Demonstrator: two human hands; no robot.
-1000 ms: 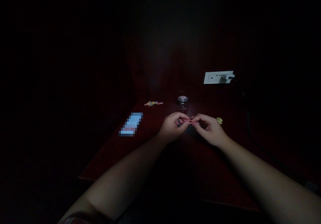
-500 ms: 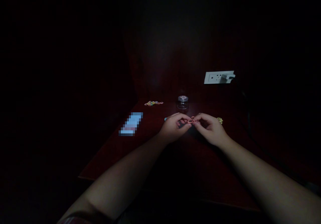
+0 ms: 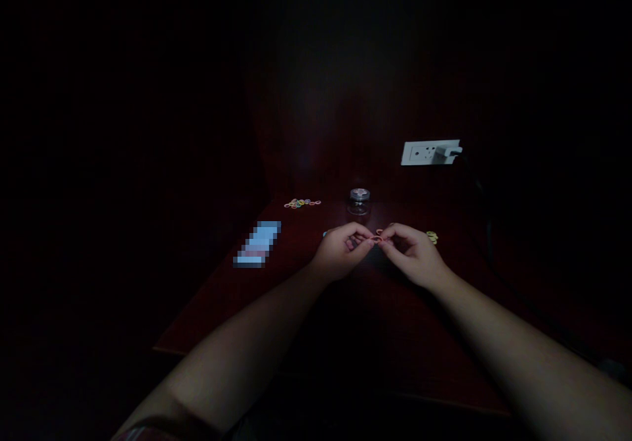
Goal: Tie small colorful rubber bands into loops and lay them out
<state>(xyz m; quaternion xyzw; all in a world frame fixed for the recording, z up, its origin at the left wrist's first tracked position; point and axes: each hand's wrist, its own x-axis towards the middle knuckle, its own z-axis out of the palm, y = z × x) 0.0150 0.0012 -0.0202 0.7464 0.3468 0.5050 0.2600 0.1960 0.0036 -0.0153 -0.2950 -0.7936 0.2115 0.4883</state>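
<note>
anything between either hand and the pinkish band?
Nothing visible: the left hand and right hand pinch the pinkish band between them. The lidded jar stands beyond the hands, not in between.

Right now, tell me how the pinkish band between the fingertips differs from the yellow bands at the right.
Colour: the pinkish band is pink-orange; the yellow bands are pale yellow.
Pose: the pinkish band is pinched between the left hand and right hand; the yellow bands lie on the table.
Grouping: the pinkish band is one loop; the yellow bands form a cluster.
Both look small.
</note>
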